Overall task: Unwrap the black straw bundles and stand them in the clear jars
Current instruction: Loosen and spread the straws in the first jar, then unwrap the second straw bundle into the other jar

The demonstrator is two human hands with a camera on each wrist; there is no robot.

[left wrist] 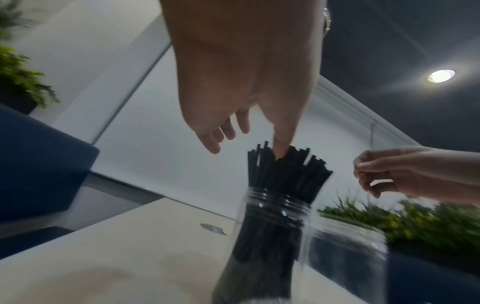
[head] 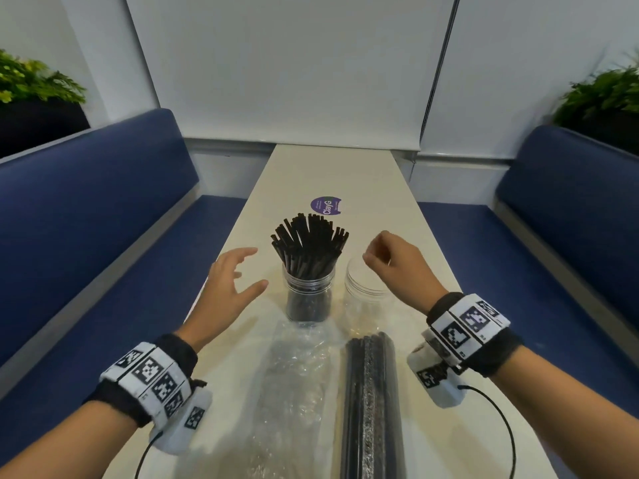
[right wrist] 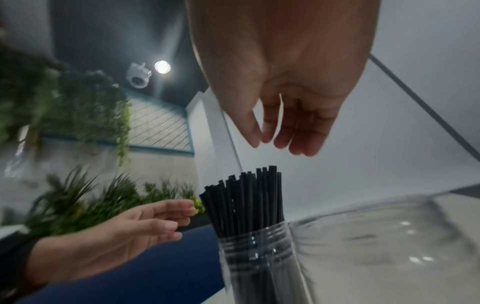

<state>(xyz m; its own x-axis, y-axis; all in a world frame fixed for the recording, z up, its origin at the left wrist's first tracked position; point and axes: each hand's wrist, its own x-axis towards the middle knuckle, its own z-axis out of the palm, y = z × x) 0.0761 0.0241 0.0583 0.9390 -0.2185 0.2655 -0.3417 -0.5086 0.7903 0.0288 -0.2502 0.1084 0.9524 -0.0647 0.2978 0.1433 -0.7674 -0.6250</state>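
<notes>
A clear jar (head: pixel 307 299) in the middle of the table holds a fanned bunch of black straws (head: pixel 309 243). To its right stands an empty clear jar (head: pixel 363 292). A wrapped bundle of black straws (head: pixel 371 402) lies lengthwise near me, with an empty clear wrapper (head: pixel 294 382) to its left. My left hand (head: pixel 242 271) hovers open just left of the filled jar, fingers spread, touching nothing. My right hand (head: pixel 383 254) hangs over the empty jar with fingers loosely curled and nothing in them. In the right wrist view its fingers (right wrist: pixel 303 144) dangle above the straws (right wrist: pixel 246 197).
The long cream table (head: pixel 332 167) runs away from me to a white wall, with a purple round sticker (head: pixel 326 205) beyond the jars. Blue padded benches (head: pixel 86 219) flank both sides. Potted plants (head: pixel 608 91) sit behind the benches.
</notes>
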